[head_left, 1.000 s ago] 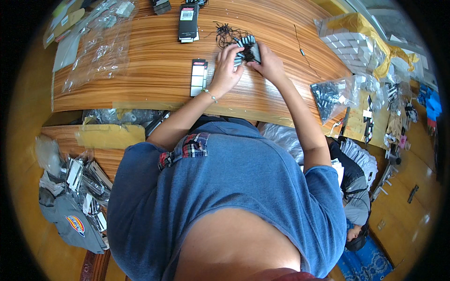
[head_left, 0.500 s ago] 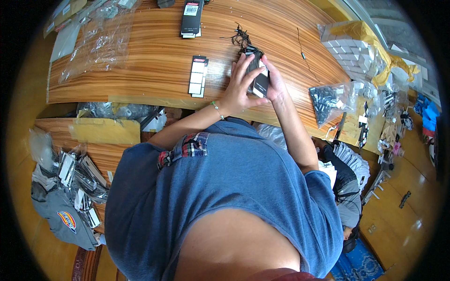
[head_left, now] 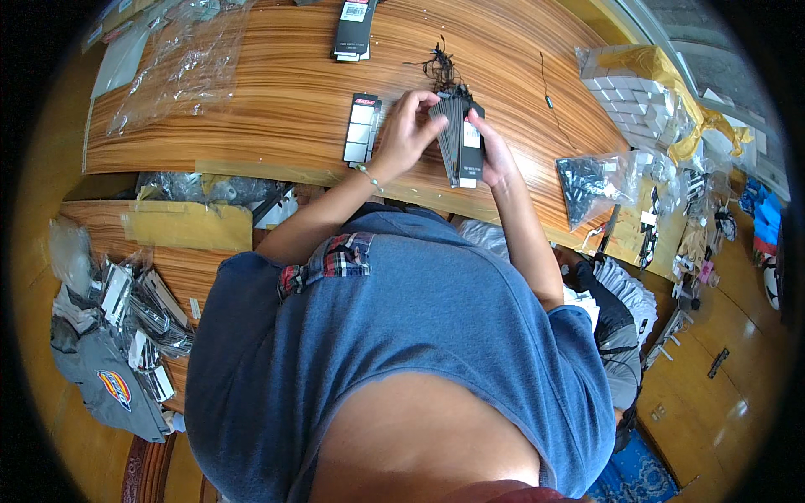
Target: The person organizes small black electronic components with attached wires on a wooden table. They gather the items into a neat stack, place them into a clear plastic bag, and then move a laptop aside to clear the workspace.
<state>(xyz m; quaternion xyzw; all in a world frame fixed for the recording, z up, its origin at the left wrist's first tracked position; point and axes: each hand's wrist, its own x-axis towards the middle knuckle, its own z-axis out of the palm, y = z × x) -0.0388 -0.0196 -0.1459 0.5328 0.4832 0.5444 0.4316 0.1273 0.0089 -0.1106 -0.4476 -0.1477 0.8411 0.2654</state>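
A thick stack of black hang tags stands on edge at the table, fanned out along its left side. The outermost tag carries a white label. Black strings trail in a tangle from the stack's far end. My right hand holds the stack from the right, thumb near its top. At the fanned edges, my left hand has its fingers curled at the upper left, the thumb over the tags and slightly blurred. Two smaller piles of tags lie nearby: a tag pile with white panels and a black tag pile farther back.
Clear plastic covers the far left of the wooden table. On the right are a pack of white boxes, a bag of small dark parts and a loose black string. Bagged tags and a grey garment sit lower left.
My left hand has drawn back to the left from across the stack. The tags have spread into a fan, and the outer tag's label now shows more fully.
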